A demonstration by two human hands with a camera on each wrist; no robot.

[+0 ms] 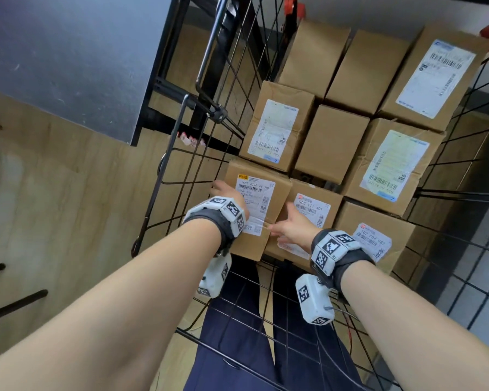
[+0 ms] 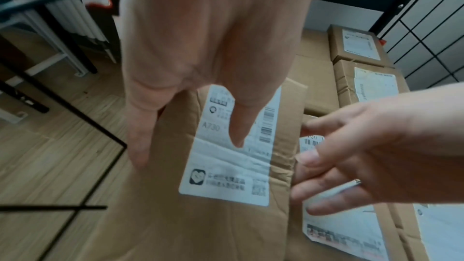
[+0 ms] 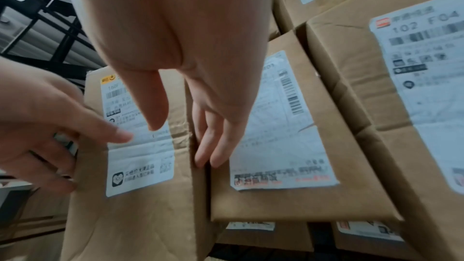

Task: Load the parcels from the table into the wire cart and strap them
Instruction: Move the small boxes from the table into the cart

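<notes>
The parcel (image 1: pixel 261 198) sat in the wire cart (image 1: pixel 181 170) at its 9 o'clock side, long axis running 12 to 6. The left hand (image 1: pixel 223 193) gripped its left edge, thumb on the label; the right hand (image 1: pixel 291 224) pressed straight fingers (image 3: pixel 208 146) against its right side.

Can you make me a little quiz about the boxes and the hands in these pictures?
1. True or false: the left hand holds the parcel marked A730.
2. Where do the right hand fingers go? A) between two parcels B) round the cart's handle
3. Fill in: the parcels sit in a wire ____.

Key: 1 true; 2 A; 3 cart.
</notes>
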